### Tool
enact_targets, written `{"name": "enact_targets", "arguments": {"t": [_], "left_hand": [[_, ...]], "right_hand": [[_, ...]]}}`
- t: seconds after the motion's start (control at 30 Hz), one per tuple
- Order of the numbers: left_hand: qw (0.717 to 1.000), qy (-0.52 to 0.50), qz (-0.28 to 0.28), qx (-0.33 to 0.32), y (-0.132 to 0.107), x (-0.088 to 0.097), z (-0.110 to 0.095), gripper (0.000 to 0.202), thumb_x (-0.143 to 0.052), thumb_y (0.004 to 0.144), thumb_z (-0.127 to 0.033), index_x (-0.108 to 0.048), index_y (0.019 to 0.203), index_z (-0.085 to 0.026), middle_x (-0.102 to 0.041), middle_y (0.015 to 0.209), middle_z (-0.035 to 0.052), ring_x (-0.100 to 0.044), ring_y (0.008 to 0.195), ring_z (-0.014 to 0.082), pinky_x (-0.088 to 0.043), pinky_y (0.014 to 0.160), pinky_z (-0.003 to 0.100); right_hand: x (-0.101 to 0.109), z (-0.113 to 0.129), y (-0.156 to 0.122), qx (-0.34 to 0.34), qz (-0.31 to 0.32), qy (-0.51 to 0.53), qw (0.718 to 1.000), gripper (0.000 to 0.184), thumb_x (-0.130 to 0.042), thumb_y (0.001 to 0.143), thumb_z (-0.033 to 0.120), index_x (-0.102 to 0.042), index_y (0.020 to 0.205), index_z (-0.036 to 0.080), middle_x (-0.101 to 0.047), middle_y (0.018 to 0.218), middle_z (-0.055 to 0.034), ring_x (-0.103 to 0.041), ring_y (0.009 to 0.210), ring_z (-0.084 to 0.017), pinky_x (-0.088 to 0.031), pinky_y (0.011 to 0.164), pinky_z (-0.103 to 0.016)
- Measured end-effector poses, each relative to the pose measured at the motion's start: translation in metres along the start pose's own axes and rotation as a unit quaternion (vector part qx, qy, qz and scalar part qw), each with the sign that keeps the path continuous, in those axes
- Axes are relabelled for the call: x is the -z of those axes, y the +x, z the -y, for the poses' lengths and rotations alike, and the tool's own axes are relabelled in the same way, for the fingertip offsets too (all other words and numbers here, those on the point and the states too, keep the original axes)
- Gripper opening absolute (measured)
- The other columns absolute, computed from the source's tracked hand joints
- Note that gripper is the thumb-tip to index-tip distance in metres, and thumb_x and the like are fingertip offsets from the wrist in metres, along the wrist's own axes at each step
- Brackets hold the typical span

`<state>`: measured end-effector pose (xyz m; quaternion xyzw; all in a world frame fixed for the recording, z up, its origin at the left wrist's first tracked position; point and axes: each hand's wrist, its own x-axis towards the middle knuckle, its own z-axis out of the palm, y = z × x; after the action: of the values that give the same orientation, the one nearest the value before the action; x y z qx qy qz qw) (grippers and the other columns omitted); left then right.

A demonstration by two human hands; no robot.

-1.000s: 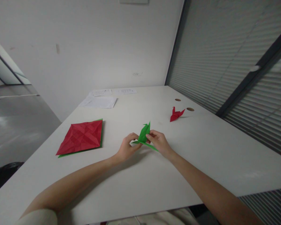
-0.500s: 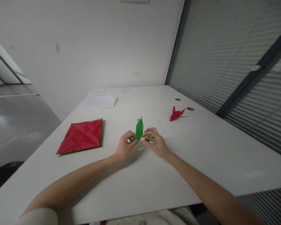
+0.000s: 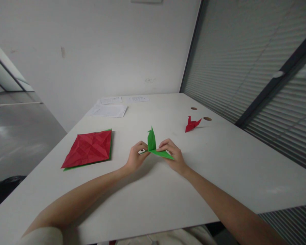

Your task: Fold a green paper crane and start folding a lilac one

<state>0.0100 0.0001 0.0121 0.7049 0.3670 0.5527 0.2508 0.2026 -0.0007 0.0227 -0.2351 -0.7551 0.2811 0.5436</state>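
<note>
A green folded paper crane (image 3: 153, 145) is held just above the white table (image 3: 168, 197), near its middle. My left hand (image 3: 135, 158) pinches its left side with closed fingers. My right hand (image 3: 173, 156) pinches the right side, where a flat green wing sticks out toward the right. The crane's pointed neck stands upright between the two hands.
A creased red paper sheet (image 3: 88, 148) lies on a green sheet at the left of the table. A small red paper crane (image 3: 192, 124) sits at the far right, beside two round holes (image 3: 207, 118). White printed papers (image 3: 109, 109) lie at the far edge. Blinds line the right side.
The green crane has turned in my fingers: its upright point swung from leaning right to standing straight, and the flat wing now shows wider under my right hand. Both hands stayed in place.
</note>
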Motion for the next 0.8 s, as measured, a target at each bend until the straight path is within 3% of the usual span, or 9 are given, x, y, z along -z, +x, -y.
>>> {"name": "enact_targets", "arguments": {"t": [0.57,0.8], "left_hand": [[1.0,0.008,0.007,0.004,0.003,0.0,-0.003,0.014,-0.067,0.077,-0.025,-0.063,0.065,-0.018,-0.061,0.071,0.0018,-0.054,0.067,0.013,-0.041,0.062,0.025],[0.999,0.031,0.04,0.007,0.002,0.0,-0.01,0.008,-0.06,0.078,-0.018,-0.067,0.08,-0.018,-0.064,0.079,0.0035,-0.057,0.074,0.0138,-0.045,0.067,0.025]], "right_hand": [[0.002,0.001,0.003,-0.018,-0.009,0.007,1.0,0.007,-0.068,0.082,0.022,-0.071,0.087,0.024,-0.056,0.09,-0.0037,-0.057,0.081,-0.016,-0.046,0.068,-0.03],[-0.001,0.005,0.004,-0.037,0.007,-0.023,0.999,0.008,-0.065,0.084,0.029,-0.07,0.088,0.024,-0.059,0.089,-0.0047,-0.059,0.085,-0.018,-0.051,0.076,-0.034]]}}
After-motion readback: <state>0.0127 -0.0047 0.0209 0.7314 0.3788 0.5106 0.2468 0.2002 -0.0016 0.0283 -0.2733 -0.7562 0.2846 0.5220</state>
